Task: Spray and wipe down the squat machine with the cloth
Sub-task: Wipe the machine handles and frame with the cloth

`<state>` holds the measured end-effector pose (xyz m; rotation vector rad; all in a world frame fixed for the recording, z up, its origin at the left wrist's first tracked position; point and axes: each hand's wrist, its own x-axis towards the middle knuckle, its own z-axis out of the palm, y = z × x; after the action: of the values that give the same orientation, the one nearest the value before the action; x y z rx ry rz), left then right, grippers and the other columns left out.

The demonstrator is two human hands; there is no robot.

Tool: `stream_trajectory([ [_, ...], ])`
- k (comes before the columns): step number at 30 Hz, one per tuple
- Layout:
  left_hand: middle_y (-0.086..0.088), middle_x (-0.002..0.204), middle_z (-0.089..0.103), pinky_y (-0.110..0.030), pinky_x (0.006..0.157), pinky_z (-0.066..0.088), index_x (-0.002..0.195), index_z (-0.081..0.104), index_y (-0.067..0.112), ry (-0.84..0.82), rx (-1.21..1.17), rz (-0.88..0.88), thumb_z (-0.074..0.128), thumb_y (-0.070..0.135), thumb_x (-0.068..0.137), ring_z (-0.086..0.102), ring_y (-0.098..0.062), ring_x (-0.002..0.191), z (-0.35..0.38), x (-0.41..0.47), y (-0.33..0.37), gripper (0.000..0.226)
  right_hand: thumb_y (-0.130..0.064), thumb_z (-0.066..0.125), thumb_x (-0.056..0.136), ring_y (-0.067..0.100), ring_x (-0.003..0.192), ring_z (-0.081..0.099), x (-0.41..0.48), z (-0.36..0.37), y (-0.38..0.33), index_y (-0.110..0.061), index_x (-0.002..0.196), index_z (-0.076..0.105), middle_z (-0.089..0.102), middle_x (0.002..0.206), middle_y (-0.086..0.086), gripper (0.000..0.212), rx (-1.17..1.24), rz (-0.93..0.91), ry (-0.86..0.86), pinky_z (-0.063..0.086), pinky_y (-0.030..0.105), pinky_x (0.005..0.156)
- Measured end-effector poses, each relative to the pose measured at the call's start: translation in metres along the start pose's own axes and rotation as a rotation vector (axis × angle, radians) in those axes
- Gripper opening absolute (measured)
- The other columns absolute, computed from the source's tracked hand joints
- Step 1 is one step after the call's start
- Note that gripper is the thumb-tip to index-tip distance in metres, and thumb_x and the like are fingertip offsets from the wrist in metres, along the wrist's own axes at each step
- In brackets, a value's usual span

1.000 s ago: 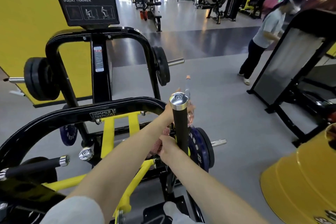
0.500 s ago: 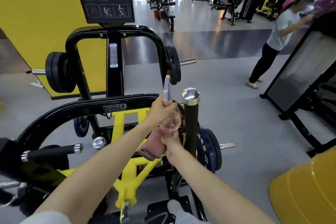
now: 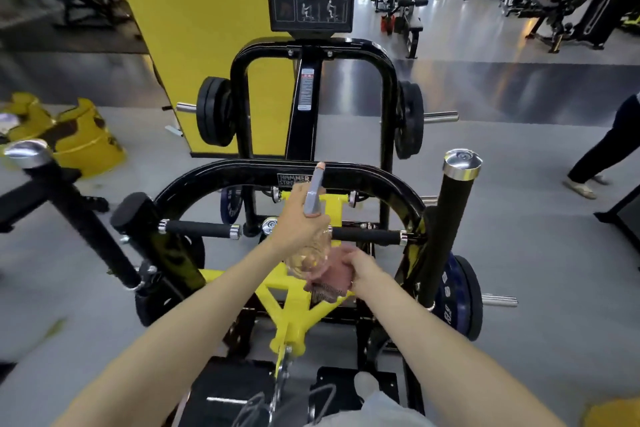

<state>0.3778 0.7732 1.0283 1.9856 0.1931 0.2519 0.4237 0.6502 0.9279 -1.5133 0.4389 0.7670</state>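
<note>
Pink woven cloth is sitting bunched in the right hand, whose fingers are curling round it, low over the yellow beam of the squat machine. Whether the cloth is touching the metal, I cannot tell. Just beside it, the left hand is gripping the spray bottle round its neck. The grey head is pointing upward, and the clear body is hanging down against the cloth.

The bottle and the left hand are standing in front of the curved black bar of the machine. They are covering part of its label and the inner end of the right horizontal grip. The left horizontal grip is showing fully.

A tall padded handle with a chrome cap is rising just to the right of the right hand, with a blue plate behind it. A second capped handle is leaning at the far left. Two black weight plates are hanging on the rear frame under the "SQUAT TRAINER" sign. Behind the machine a yellow wall is standing, and another person's leg is showing at the right edge.
</note>
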Motion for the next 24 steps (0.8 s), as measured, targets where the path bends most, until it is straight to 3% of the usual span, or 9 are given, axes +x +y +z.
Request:
stream_trajectory([
  [3, -0.016, 0.096, 0.052, -0.033, 0.060, 0.047, 0.114, 0.047, 0.044, -0.031, -0.145, -0.073, 0.057, 0.007, 0.074, 0.051, -0.020, 0.076, -0.019, -0.027, -0.020, 0.055, -0.001, 0.044, 0.089, 0.035, 0.092, 0.061, 0.001, 0.016, 0.005, 0.000, 0.113, 0.058, 0.062, 0.109, 0.022, 0.029, 0.072, 0.056, 0.009, 0.051, 0.044, 0.087],
  [5, -0.011, 0.083, 0.048, -0.033, 0.058, 0.045, 0.108, 0.054, 0.046, 0.013, -0.238, -0.149, 0.057, -0.002, 0.073, 0.050, -0.022, 0.077, -0.027, -0.045, -0.035, 0.059, -0.003, 0.045, 0.082, 0.034, 0.087, 0.059, -0.018, 0.031, 0.006, -0.004, 0.098, 0.059, 0.061, 0.097, 0.019, 0.021, 0.096, 0.062, -0.023, 0.051, 0.041, 0.080],
  [7, -0.010, 0.079, 0.047, -0.032, 0.061, 0.041, 0.094, 0.054, 0.037, 0.033, -0.223, -0.209, 0.060, -0.003, 0.072, 0.048, -0.021, 0.076, -0.034, -0.062, -0.047, 0.045, -0.003, 0.045, 0.074, 0.031, 0.074, 0.057, -0.033, 0.042, 0.007, -0.006, 0.086, 0.060, 0.060, 0.085, 0.016, 0.019, 0.126, 0.055, -0.047, 0.047, 0.033, 0.067],
  [11, 0.000, 0.064, 0.035, -0.033, 0.055, 0.032, 0.090, 0.049, 0.013, -0.030, -0.096, -0.311, 0.062, 0.006, 0.068, 0.034, -0.017, 0.058, -0.044, -0.087, -0.071, 0.027, 0.003, 0.036, 0.087, 0.027, 0.067, 0.052, -0.049, 0.052, 0.006, -0.002, 0.088, 0.058, 0.058, 0.085, 0.014, 0.022, 0.095, 0.067, -0.051, 0.042, 0.028, 0.060],
  [15, 0.003, 0.063, 0.037, -0.032, 0.055, 0.032, 0.079, 0.046, 0.017, 0.002, -0.056, -0.415, 0.062, 0.010, 0.059, 0.034, -0.017, 0.057, -0.046, -0.098, -0.082, 0.026, 0.002, 0.040, 0.090, 0.023, 0.061, 0.047, -0.052, 0.055, 0.012, -0.002, 0.085, 0.053, 0.054, 0.077, 0.011, 0.015, 0.028, 0.097, -0.016, 0.036, 0.027, 0.054],
  [20, -0.001, 0.071, 0.044, -0.029, 0.055, 0.037, 0.096, 0.051, 0.005, 0.011, -0.039, -0.468, 0.059, -0.002, 0.073, 0.040, -0.019, 0.063, -0.041, -0.096, -0.089, 0.025, -0.001, 0.041, 0.093, 0.024, 0.067, 0.049, -0.048, 0.061, 0.021, -0.002, 0.092, 0.053, 0.051, 0.074, 0.009, 0.012, 0.002, 0.134, -0.020, 0.041, 0.031, 0.076],
  [24, -0.001, 0.067, 0.046, -0.029, 0.057, 0.037, 0.089, 0.051, 0.008, -0.008, -0.039, -0.472, 0.060, 0.003, 0.067, 0.041, -0.019, 0.062, -0.039, -0.093, -0.094, 0.024, -0.001, 0.043, 0.090, 0.025, 0.065, 0.052, -0.048, 0.062, 0.027, -0.001, 0.101, 0.055, 0.056, 0.077, 0.011, 0.016, 0.039, 0.145, -0.014, 0.043, 0.031, 0.066],
])
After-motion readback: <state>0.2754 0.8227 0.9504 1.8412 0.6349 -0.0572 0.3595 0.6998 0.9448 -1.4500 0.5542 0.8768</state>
